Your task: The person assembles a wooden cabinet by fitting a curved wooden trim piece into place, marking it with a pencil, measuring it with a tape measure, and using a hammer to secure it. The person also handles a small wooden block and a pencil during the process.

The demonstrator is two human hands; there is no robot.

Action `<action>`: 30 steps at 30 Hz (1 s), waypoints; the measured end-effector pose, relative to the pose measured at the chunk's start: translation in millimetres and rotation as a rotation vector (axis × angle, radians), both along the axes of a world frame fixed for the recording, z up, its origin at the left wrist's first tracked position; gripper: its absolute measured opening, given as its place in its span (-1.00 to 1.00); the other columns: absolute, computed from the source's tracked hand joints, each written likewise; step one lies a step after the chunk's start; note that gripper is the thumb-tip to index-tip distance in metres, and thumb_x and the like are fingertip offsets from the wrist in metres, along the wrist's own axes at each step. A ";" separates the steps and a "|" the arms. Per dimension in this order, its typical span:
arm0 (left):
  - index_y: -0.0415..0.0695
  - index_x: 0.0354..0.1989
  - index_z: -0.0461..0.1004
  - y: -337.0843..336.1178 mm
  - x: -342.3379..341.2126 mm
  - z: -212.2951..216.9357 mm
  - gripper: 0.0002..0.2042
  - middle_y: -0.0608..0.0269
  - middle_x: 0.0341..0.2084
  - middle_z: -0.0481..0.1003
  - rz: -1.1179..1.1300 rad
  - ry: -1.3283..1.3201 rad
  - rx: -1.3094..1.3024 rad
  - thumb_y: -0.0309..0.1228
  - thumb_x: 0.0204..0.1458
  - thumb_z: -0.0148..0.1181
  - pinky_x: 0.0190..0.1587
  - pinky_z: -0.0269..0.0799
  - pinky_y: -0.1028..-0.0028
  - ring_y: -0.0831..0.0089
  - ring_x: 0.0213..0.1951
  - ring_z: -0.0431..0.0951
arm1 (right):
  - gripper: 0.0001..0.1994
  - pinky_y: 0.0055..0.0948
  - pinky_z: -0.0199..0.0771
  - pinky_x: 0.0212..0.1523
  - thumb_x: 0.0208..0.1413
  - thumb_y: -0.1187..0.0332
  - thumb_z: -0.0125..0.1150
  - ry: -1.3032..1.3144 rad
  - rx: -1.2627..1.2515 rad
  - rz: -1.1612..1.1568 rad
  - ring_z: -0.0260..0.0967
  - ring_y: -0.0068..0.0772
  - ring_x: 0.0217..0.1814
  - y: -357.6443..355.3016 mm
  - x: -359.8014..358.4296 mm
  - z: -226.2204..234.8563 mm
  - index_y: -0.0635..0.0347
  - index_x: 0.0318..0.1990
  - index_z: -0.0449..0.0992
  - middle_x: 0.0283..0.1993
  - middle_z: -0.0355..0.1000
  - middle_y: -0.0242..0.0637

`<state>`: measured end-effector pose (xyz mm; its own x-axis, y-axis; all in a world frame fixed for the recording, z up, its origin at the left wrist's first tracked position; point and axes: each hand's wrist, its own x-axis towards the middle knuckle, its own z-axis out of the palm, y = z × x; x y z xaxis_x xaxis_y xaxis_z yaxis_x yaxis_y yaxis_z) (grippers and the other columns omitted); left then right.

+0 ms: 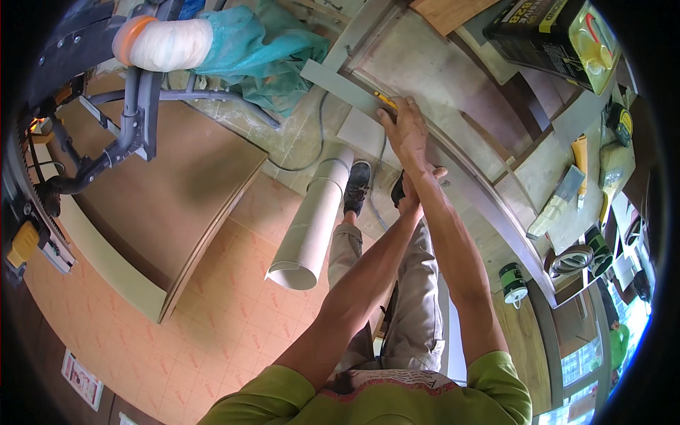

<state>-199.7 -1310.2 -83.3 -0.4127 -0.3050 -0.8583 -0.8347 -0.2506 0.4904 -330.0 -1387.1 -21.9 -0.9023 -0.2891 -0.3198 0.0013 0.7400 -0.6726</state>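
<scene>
A person's right hand [407, 131] pinches a yellow pencil [385, 100] in a narrow grip, over a long grey strip [333, 82] at far centre. The left hand [410, 199] is partly hidden behind the right wrist; its grip cannot be told. A rolled pale sheet [312, 219] is left of the legs; a rectangular can [542, 42] is far right.

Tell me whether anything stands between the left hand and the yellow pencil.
Yes. In this view, the right hand, which holds the yellow pencil, lies between it and the left hand. The right forearm also hides part of the left hand.
</scene>
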 end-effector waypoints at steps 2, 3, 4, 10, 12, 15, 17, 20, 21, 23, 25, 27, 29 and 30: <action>-0.26 0.02 0.39 -3.3 -7.5 11.1 -0.40 0.12 -0.24 0.57 -0.046 -0.029 -0.013 -0.20 -0.13 0.50 -0.07 0.45 0.32 0.31 -0.16 0.58 | -0.63 -0.08 0.38 0.06 0.06 0.22 0.30 -0.032 0.015 -0.004 0.38 0.10 0.06 3.7 -1.6 -4.3 0.19 -0.02 0.46 -0.01 0.42 0.00; -0.26 0.01 0.38 -0.8 -2.8 5.3 -0.41 0.11 -0.25 0.57 -0.016 0.006 -0.061 -0.22 -0.13 0.50 -0.07 0.46 0.32 0.31 -0.18 0.58 | -0.61 -0.08 0.38 0.08 0.06 0.21 0.30 -0.047 0.015 0.005 0.37 0.11 0.09 1.5 -1.3 -3.7 0.19 -0.01 0.46 0.01 0.42 0.03; -0.26 -0.01 0.38 4.1 6.6 -8.5 -0.42 0.11 -0.26 0.57 0.021 0.045 -0.113 -0.23 -0.13 0.50 -0.07 0.46 0.32 0.30 -0.19 0.58 | -0.59 -0.09 0.36 0.12 0.06 0.21 0.30 -0.042 0.012 0.015 0.35 0.12 0.13 -2.9 0.4 -2.6 0.20 0.02 0.45 0.06 0.40 0.06; -0.25 -0.10 0.36 14.1 16.5 -34.3 -0.51 0.15 -0.29 0.56 0.017 0.238 -0.271 -0.27 -0.11 0.48 -0.08 0.46 0.36 0.36 -0.21 0.58 | -0.50 -0.09 0.23 0.30 0.09 0.22 0.28 -0.086 0.023 0.019 0.22 0.17 0.32 -1.0 1.5 -9.6 0.23 0.15 0.39 0.27 0.29 0.16; -0.26 -0.04 0.34 17.0 18.0 -35.1 -0.45 0.06 -0.22 0.52 0.003 0.244 -0.195 -0.24 -0.11 0.48 -0.03 0.41 0.29 0.25 -0.13 0.53 | -0.49 -0.08 0.19 0.33 0.09 0.23 0.27 -0.064 0.020 0.013 0.20 0.16 0.34 2.3 2.2 -13.7 0.22 0.17 0.37 0.28 0.28 0.16; -0.29 0.07 0.33 19.4 22.1 -35.8 -0.35 -0.10 -0.11 0.46 0.001 0.253 -0.030 -0.18 -0.12 0.46 0.06 0.33 0.14 0.03 -0.01 0.45 | -0.58 -0.07 0.28 0.24 0.09 0.24 0.26 -0.029 0.024 -0.001 0.28 0.17 0.24 4.9 -1.8 -12.8 0.22 0.07 0.44 0.21 0.33 0.13; -0.27 0.01 0.36 16.8 49.9 -82.8 -0.46 -0.05 -0.16 0.45 -0.042 0.315 -0.181 -0.22 -0.07 0.42 0.02 0.35 0.15 0.06 -0.07 0.46 | -0.66 -0.06 0.34 0.15 0.09 0.24 0.25 -0.067 -0.078 0.064 0.35 0.16 0.13 -23.9 2.6 12.5 0.22 -0.04 0.48 0.10 0.39 0.09; -0.23 -0.05 0.37 -4.3 27.7 -14.6 -0.57 0.02 -0.21 0.45 -0.472 0.356 -0.435 -0.25 0.00 0.33 -0.04 0.38 0.18 0.16 -0.13 0.47 | -0.72 -0.04 0.39 0.01 0.10 0.20 0.24 -0.092 -0.120 -0.005 0.41 0.14 -0.03 -7.3 -8.5 7.0 0.22 -0.18 0.52 -0.08 0.45 0.05; -0.23 -0.06 0.38 -11.1 20.1 13.5 -0.60 0.04 -0.21 0.45 -0.507 0.368 -0.468 -0.25 0.02 0.29 -0.05 0.39 0.19 0.19 -0.13 0.47 | -0.73 -0.03 0.40 -0.03 0.10 0.18 0.24 -0.083 -0.121 -0.043 0.42 0.14 -0.08 5.9 -12.6 0.1 0.22 -0.23 0.52 -0.15 0.47 0.04; -0.22 -0.07 0.39 -15.5 17.5 51.3 -0.63 0.05 -0.19 0.44 -0.074 0.345 -0.333 -0.26 0.03 0.24 -0.06 0.41 0.20 0.24 -0.12 0.46 | -0.68 -0.10 0.41 -0.10 0.09 0.14 0.26 -0.024 -0.118 0.017 0.44 0.05 -0.18 15.4 -16.2 -3.6 0.19 -0.14 0.57 -0.24 0.48 0.01; -0.25 -0.02 0.37 -52.8 34.7 60.1 -0.52 0.05 -0.09 0.40 -0.182 0.272 -0.247 -0.20 -0.04 0.27 -0.01 0.39 0.23 0.24 -0.07 0.45 | -0.62 -0.06 0.45 -0.16 0.09 0.05 0.26 -0.321 -0.123 0.126 0.49 0.06 -0.24 -3.2 -10.5 32.1 0.21 -0.15 0.58 -0.31 0.51 0.09; -0.26 0.04 0.33 -64.6 48.1 66.1 -0.48 0.05 -0.10 0.40 -0.091 0.265 -0.291 -0.20 -0.02 0.29 0.01 0.38 0.30 0.27 -0.08 0.44 | -0.64 -0.01 0.44 -0.19 0.09 0.07 0.24 -0.082 -0.190 0.060 0.48 0.12 -0.24 -10.3 8.4 42.5 0.25 -0.25 0.55 -0.35 0.48 0.15; -0.22 0.15 0.23 -76.0 38.7 111.8 -0.50 0.12 -0.01 0.36 0.241 0.271 0.023 -0.30 0.09 0.24 0.10 0.32 0.35 0.35 0.03 0.38 | -0.66 0.02 0.40 -0.17 0.09 0.10 0.23 -0.121 -0.177 0.042 0.45 0.16 -0.21 0.7 13.8 72.7 0.26 -0.30 0.52 -0.32 0.46 0.11; -0.20 0.19 0.19 -81.5 39.8 122.7 -0.50 0.15 0.04 0.34 0.356 0.355 0.102 -0.33 0.13 0.21 0.15 0.29 0.37 0.38 0.09 0.35 | -0.67 0.02 0.40 -0.17 0.08 0.12 0.23 -0.211 -0.207 0.031 0.44 0.18 -0.19 3.6 13.3 105.7 0.27 -0.29 0.51 -0.29 0.46 0.10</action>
<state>-160.0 -1391.7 39.4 -0.5698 -0.4016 -0.7170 -0.4759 -0.5500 0.6863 -316.6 -1383.5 83.8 -0.8117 -0.3939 -0.4313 0.1370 0.5894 -0.7961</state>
